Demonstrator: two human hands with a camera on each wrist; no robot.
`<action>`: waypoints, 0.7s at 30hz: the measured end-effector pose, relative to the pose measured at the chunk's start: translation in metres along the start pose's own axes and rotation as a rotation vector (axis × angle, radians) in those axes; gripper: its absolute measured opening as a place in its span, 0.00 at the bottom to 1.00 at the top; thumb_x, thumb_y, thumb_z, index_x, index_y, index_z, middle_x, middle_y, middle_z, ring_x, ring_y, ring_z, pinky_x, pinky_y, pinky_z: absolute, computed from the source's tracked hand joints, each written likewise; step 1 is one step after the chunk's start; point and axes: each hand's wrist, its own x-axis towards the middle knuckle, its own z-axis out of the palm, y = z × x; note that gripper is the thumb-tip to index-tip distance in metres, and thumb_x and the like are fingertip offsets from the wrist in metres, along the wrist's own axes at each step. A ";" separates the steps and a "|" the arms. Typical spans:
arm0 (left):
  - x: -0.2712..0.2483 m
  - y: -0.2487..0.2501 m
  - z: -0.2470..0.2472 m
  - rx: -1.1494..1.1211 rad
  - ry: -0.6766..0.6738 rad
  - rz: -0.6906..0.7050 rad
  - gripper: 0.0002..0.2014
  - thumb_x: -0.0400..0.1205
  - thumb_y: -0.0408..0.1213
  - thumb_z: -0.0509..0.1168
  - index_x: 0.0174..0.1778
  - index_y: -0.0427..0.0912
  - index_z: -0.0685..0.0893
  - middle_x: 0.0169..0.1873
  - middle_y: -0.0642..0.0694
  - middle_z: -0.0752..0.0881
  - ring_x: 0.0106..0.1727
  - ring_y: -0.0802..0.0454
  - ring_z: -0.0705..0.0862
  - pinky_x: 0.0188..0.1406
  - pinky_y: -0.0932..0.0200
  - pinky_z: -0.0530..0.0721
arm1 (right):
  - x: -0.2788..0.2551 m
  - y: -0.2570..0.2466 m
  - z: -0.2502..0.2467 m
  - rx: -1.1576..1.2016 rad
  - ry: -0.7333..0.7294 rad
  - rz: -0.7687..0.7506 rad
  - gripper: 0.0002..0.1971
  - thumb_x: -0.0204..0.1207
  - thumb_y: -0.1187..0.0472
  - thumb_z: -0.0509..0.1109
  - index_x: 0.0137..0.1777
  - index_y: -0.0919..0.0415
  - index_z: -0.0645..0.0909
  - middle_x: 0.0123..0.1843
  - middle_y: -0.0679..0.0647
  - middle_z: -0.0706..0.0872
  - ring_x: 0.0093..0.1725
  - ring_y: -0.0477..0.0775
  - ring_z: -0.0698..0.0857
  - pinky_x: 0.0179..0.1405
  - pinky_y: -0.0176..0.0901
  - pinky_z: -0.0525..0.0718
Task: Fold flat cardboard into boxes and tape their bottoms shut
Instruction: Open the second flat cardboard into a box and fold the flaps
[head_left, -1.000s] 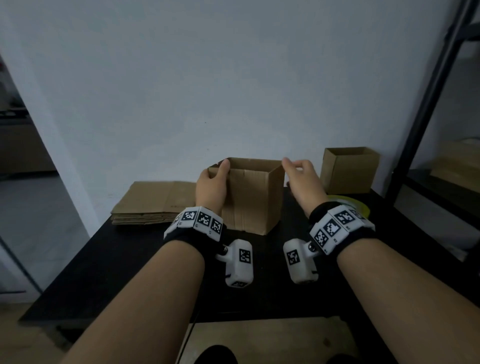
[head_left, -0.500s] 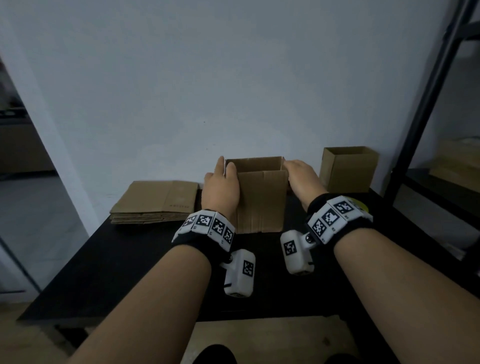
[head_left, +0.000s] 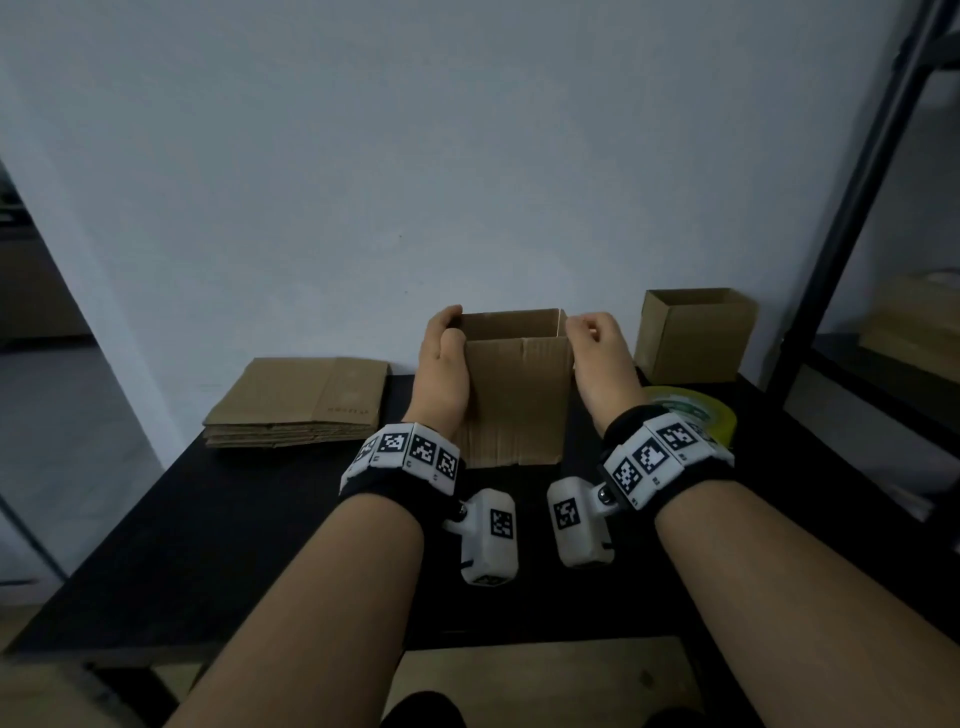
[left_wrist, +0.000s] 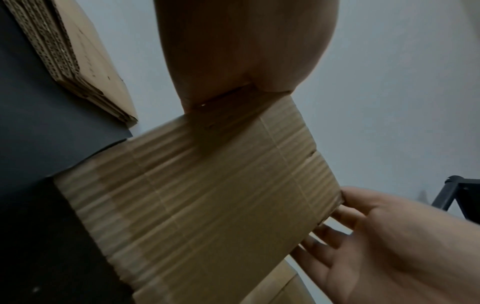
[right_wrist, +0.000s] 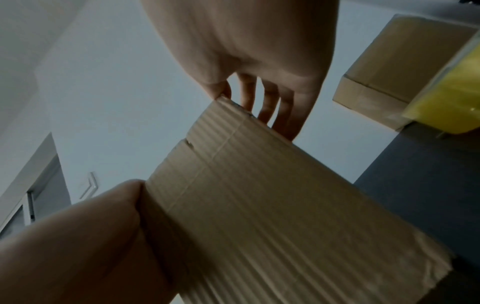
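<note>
An open-topped cardboard box (head_left: 511, 395) stands upright on the black table (head_left: 249, 525), square to me. My left hand (head_left: 441, 358) holds its left wall, palm flat on the side and thumb hooked over the top rim. My right hand (head_left: 597, 348) holds the upper right corner, thumb at the near edge and fingers (right_wrist: 270, 102) along the right side. The left wrist view shows the box's ribbed front face (left_wrist: 207, 195) with my right hand (left_wrist: 376, 236) at its far edge. The box's bottom is hidden.
A stack of flat cardboard (head_left: 298, 400) lies at the back left of the table. A folded box (head_left: 693, 335) stands at the back right, with a yellow tape roll (head_left: 691, 410) in front of it. A dark metal shelf frame (head_left: 857, 182) rises on the right.
The box has turned from a diagonal stance to face me squarely. Both hands shifted along its sides up to the rim, and my left thumb now hooks over the top edge.
</note>
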 end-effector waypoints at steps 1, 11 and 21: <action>0.000 0.000 0.000 0.004 0.000 0.006 0.21 0.87 0.37 0.47 0.78 0.48 0.67 0.72 0.48 0.72 0.68 0.54 0.70 0.66 0.60 0.67 | 0.000 0.001 0.001 0.009 0.037 -0.024 0.13 0.87 0.53 0.56 0.62 0.59 0.76 0.47 0.48 0.78 0.42 0.43 0.76 0.36 0.34 0.71; 0.002 0.000 0.000 0.017 -0.014 -0.002 0.22 0.87 0.36 0.46 0.78 0.47 0.66 0.75 0.45 0.70 0.73 0.49 0.69 0.74 0.54 0.67 | -0.001 0.003 -0.004 -0.032 0.072 -0.153 0.13 0.84 0.55 0.62 0.43 0.63 0.81 0.36 0.52 0.81 0.40 0.50 0.79 0.40 0.43 0.77; 0.003 0.002 -0.003 0.014 -0.041 -0.006 0.23 0.87 0.35 0.46 0.80 0.47 0.65 0.76 0.47 0.69 0.72 0.54 0.67 0.65 0.63 0.63 | -0.010 -0.002 -0.010 -0.085 -0.090 -0.025 0.24 0.87 0.44 0.53 0.43 0.61 0.81 0.43 0.55 0.83 0.44 0.53 0.80 0.44 0.42 0.73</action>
